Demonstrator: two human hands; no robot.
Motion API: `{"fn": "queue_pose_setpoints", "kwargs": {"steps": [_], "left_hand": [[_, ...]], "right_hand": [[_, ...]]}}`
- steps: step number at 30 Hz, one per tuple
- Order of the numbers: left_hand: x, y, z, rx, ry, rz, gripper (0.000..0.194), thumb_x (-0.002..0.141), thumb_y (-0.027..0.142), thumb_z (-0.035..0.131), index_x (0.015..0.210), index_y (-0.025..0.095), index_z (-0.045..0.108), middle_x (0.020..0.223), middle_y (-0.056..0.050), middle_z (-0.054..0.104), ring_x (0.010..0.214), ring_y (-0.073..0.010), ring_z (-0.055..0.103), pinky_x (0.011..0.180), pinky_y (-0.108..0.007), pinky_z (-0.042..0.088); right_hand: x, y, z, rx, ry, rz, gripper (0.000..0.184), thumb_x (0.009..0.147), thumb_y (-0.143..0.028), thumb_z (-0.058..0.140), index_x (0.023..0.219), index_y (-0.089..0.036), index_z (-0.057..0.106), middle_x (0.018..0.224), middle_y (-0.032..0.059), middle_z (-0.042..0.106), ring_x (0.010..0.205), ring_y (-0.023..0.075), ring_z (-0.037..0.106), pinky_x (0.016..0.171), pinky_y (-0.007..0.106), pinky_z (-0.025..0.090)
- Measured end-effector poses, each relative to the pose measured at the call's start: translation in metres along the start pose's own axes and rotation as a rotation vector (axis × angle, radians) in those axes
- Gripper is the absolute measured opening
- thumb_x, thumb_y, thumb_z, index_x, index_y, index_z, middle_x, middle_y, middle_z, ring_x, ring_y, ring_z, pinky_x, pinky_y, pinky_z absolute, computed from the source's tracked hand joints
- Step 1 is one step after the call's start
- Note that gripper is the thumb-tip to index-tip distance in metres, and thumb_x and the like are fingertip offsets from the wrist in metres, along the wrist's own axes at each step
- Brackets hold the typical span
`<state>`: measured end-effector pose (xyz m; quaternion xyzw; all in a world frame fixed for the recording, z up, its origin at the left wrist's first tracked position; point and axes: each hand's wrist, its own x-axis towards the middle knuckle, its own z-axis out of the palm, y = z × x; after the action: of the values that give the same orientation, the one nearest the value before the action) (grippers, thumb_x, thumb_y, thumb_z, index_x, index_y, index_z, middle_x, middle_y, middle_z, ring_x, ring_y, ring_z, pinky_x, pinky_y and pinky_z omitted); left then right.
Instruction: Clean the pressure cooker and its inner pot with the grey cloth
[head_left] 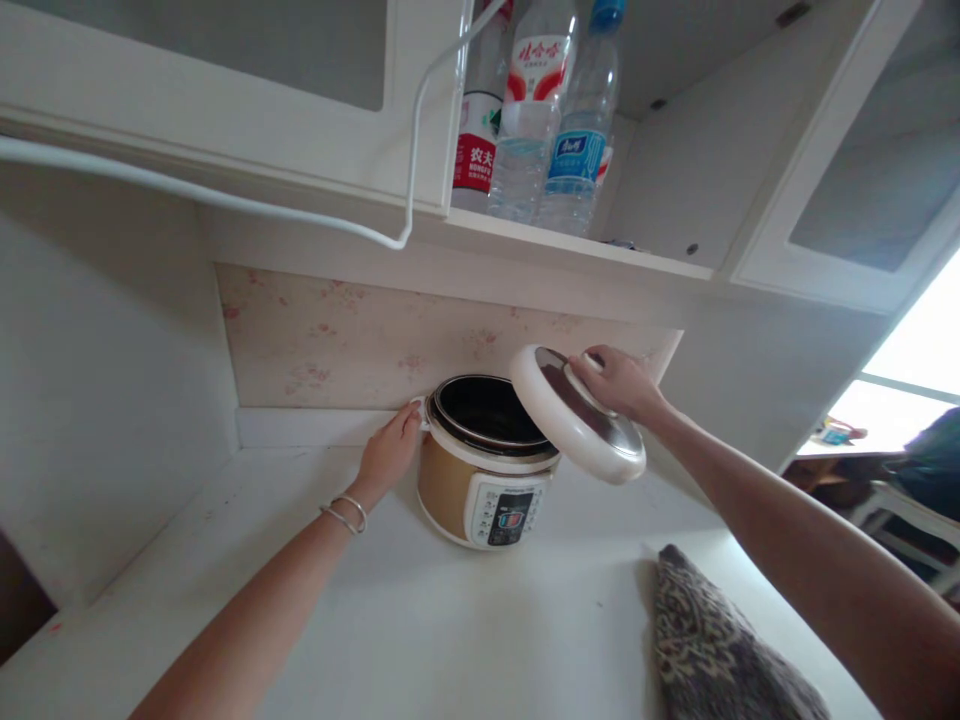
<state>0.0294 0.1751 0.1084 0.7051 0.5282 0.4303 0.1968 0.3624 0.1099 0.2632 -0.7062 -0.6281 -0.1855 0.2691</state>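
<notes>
Right hand (pixel 619 382) clenched on the top handle of the lid (pixel 546 412): round, thick glossy white rim, brown and metallic-looking center. Lid is tilted at the cooker's right side, overlapping its rim in view; can't tell if they touch. Left hand (pixel 391 448) touches the white side lug (pixel 423 412); can't tell if the grip is closed. Two thin metal-look bangles (pixel 349 514) on that wrist. Cooker (pixel 448 488) stands upright on the smooth white counter (pixel 450 630), near the back wall: tan cylinder, white trim, dark round inner pot (pixel 480 408). Fuzzy gray-brown patterned cloth (pixel 712 630) front right. Floral panel (pixel 322 340) behind, clear ribbed bottles (pixel 521 150) in the cabinet above.
</notes>
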Motion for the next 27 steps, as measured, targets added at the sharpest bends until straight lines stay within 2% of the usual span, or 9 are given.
{"fn": "queue_pose_setpoints", "kwargs": {"steps": [3, 7, 12, 16, 22, 24, 27], "left_hand": [[-0.001, 0.001, -0.001, 0.003, 0.005, -0.005, 0.047, 0.096, 0.044, 0.030, 0.135, 0.028, 0.051, 0.130, -0.002, 0.060, 0.101, -0.0221, 0.066, 0.095, -0.034, 0.045], [0.000, 0.000, 0.000, -0.006, 0.011, -0.001, 0.048, 0.096, 0.045, 0.027, 0.134, 0.029, 0.051, 0.129, -0.001, 0.061, 0.097, -0.0216, 0.068, 0.092, -0.033, 0.047], [0.002, -0.005, 0.003, -0.030, 0.019, 0.009, 0.048, 0.096, 0.047, 0.028, 0.133, 0.031, 0.052, 0.129, -0.001, 0.061, 0.096, -0.0219, 0.068, 0.088, -0.032, 0.048], [0.004, -0.008, 0.005, -0.052, 0.032, 0.007, 0.049, 0.096, 0.048, 0.028, 0.134, 0.031, 0.051, 0.128, -0.002, 0.062, 0.096, -0.0220, 0.068, 0.089, -0.033, 0.048], [0.006, -0.010, 0.007, -0.074, 0.054, 0.002, 0.048, 0.096, 0.047, 0.028, 0.133, 0.029, 0.052, 0.126, -0.003, 0.063, 0.105, -0.0226, 0.065, 0.091, -0.033, 0.047], [0.006, -0.009, 0.007, -0.075, 0.050, 0.007, 0.048, 0.096, 0.046, 0.028, 0.133, 0.028, 0.053, 0.126, -0.003, 0.063, 0.108, -0.0236, 0.063, 0.093, -0.034, 0.046], [0.006, -0.008, 0.006, -0.082, 0.032, -0.005, 0.048, 0.096, 0.047, 0.029, 0.134, 0.028, 0.052, 0.126, -0.003, 0.063, 0.108, -0.0243, 0.063, 0.092, -0.034, 0.046]], "right_hand": [[0.013, -0.034, 0.008, -0.027, -0.060, -0.180, 0.060, 0.087, -0.066, 0.038, 0.114, -0.018, 0.064, 0.113, 0.0129, 0.066, 0.100, 0.0288, 0.060, 0.083, 0.035, 0.042], [0.028, -0.073, 0.024, -0.067, -0.136, -0.325, 0.061, 0.086, -0.069, 0.038, 0.112, -0.021, 0.064, 0.114, 0.0112, 0.066, 0.098, 0.0270, 0.060, 0.083, 0.034, 0.042], [0.038, -0.098, 0.049, -0.120, -0.174, -0.453, 0.061, 0.087, -0.069, 0.034, 0.114, -0.023, 0.063, 0.114, 0.0099, 0.065, 0.096, 0.0270, 0.062, 0.080, 0.034, 0.043], [0.044, -0.103, 0.064, -0.110, -0.217, -0.475, 0.059, 0.087, -0.068, 0.036, 0.116, -0.025, 0.063, 0.116, 0.0096, 0.064, 0.095, 0.0256, 0.062, 0.079, 0.033, 0.043], [0.053, -0.103, 0.070, -0.104, -0.293, -0.540, 0.058, 0.088, -0.067, 0.034, 0.116, -0.024, 0.061, 0.112, 0.0106, 0.065, 0.096, 0.0264, 0.062, 0.079, 0.033, 0.043], [0.055, -0.106, 0.071, -0.084, -0.332, -0.507, 0.057, 0.089, -0.065, 0.036, 0.114, -0.021, 0.061, 0.111, 0.0119, 0.066, 0.097, 0.0263, 0.061, 0.080, 0.033, 0.043], [0.056, -0.114, 0.074, -0.095, -0.373, -0.378, 0.057, 0.091, -0.061, 0.032, 0.109, -0.017, 0.064, 0.109, 0.0142, 0.066, 0.096, 0.0269, 0.062, 0.080, 0.033, 0.044]]}}
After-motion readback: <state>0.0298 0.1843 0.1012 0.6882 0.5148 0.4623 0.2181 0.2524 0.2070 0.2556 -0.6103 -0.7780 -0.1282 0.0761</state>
